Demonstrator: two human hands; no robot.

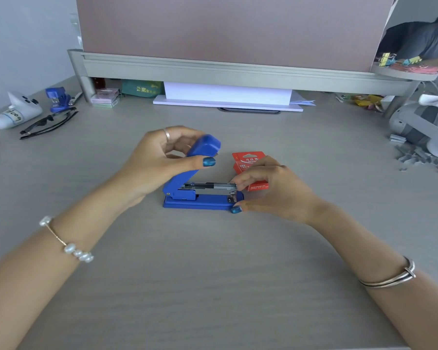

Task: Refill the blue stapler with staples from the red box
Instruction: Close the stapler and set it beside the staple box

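We read "24/6" on the red box (248, 164) just behind the blue stapler (202, 190); its white brand lettering stays too blurred. Far left of the stapler, a white toy (15, 113) bears handwritten "H009".

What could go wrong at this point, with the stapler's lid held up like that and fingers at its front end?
1. The left hand holds the blue stapler's lid up; if it slips, the lid might snap down on the right hand's fingertips at the metal staple channel.
2. The right hand covers part of the red box, so it could knock it aside.
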